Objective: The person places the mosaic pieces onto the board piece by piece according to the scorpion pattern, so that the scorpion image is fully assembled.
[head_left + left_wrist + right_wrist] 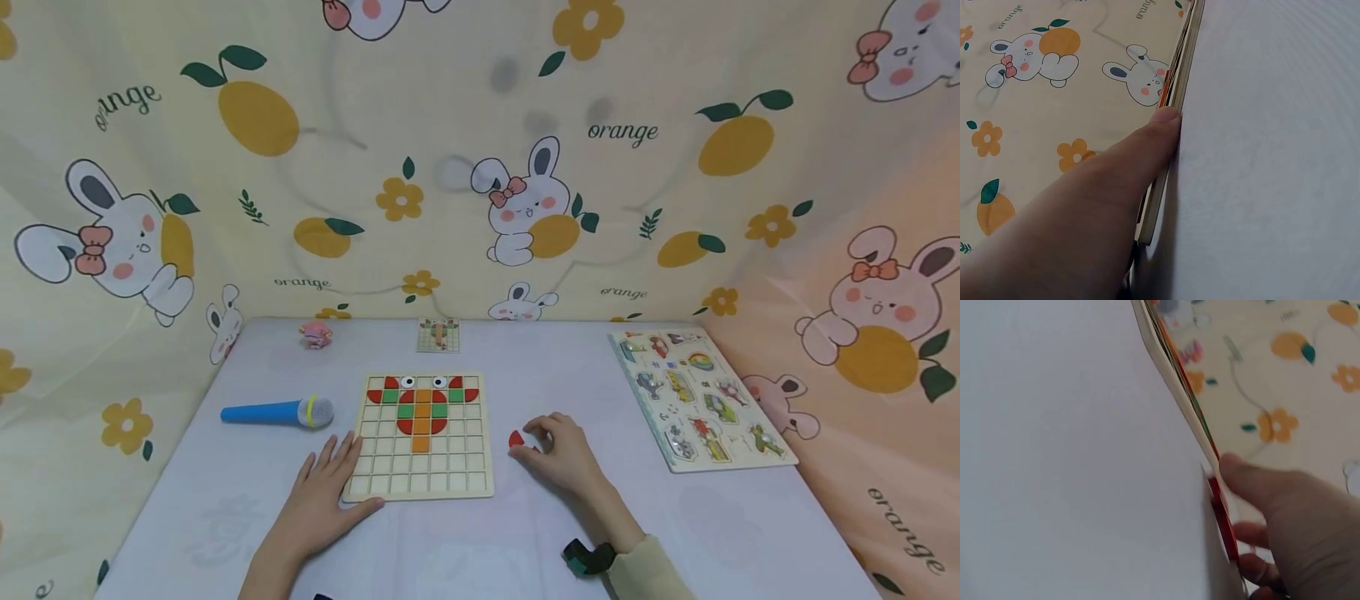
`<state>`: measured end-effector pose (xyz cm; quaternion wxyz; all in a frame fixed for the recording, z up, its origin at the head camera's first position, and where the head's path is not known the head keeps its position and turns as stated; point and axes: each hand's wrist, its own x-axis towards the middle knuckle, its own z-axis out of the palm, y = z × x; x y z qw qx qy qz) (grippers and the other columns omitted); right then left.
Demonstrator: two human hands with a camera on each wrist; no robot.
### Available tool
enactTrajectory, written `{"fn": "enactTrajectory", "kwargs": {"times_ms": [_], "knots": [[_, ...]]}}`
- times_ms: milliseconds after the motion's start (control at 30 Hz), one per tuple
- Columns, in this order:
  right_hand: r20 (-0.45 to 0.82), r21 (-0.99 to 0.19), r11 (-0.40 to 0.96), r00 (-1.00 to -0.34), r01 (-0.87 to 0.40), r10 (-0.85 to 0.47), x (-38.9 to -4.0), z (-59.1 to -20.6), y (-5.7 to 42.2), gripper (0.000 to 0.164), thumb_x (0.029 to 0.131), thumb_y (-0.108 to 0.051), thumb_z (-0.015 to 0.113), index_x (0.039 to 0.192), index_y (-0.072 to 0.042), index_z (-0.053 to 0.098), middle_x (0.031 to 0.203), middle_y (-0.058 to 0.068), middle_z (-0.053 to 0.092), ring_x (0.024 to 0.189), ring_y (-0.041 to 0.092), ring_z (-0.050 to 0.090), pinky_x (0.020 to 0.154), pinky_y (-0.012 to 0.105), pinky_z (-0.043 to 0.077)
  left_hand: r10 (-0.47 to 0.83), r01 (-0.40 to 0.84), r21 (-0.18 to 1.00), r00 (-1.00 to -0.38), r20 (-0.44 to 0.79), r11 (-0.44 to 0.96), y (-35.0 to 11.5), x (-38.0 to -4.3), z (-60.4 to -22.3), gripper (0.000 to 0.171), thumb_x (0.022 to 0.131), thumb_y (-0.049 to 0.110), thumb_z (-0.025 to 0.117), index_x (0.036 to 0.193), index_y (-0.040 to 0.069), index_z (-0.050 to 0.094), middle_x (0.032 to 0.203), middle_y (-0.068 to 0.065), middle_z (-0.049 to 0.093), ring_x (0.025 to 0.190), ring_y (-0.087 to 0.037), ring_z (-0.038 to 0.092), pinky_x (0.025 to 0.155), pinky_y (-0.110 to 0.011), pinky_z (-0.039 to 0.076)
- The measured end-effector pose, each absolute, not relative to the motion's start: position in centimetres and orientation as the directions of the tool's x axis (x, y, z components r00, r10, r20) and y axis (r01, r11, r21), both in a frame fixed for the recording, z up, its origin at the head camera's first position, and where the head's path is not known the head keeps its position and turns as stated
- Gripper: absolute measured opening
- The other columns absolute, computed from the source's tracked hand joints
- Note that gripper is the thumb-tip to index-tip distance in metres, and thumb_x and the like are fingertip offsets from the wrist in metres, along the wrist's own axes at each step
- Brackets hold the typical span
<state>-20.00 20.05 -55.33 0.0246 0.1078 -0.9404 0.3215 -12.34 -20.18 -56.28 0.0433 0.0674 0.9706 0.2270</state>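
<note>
A square wooden grid board lies mid-table, with red, green, orange and eye pieces set in its upper part. My left hand rests against its lower left corner, fingers spread along the left side. The left wrist view shows a finger of the left hand on the board's edge. To the right of the board, my right hand has thumb and finger around a small red piece. Low at the tabletop in the right wrist view, red shows between the right hand's thumb and fingers.
A blue toy microphone lies left of the board. Behind are a pink figurine and a small pattern card. A picture puzzle board lies at the right. Patterned cloth hangs behind the table.
</note>
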Motion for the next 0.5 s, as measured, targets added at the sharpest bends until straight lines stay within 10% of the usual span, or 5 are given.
{"fn": "enactTrajectory", "kwargs": {"times_ms": [500], "knots": [[0.257, -0.525, 0.768, -0.929, -0.366, -0.267, -20.4, -55.1, 18.4, 0.02, 0.095, -0.016, 0.082, 0.109, -0.005, 0.074, 0.087, -0.002, 0.061, 0.08, 0.012, 0.05, 0.072, 0.029, 0.045, 0.143, 0.101, 0.457, -0.988, -0.058, 0.884, -20.3, -12.4, -56.4, 0.113, 0.088, 0.079, 0.065, 0.167, 0.007, 0.028, 0.175, -0.015, 0.023, 0.162, -0.045, 0.012, 0.129, -0.07, 0.009]]}}
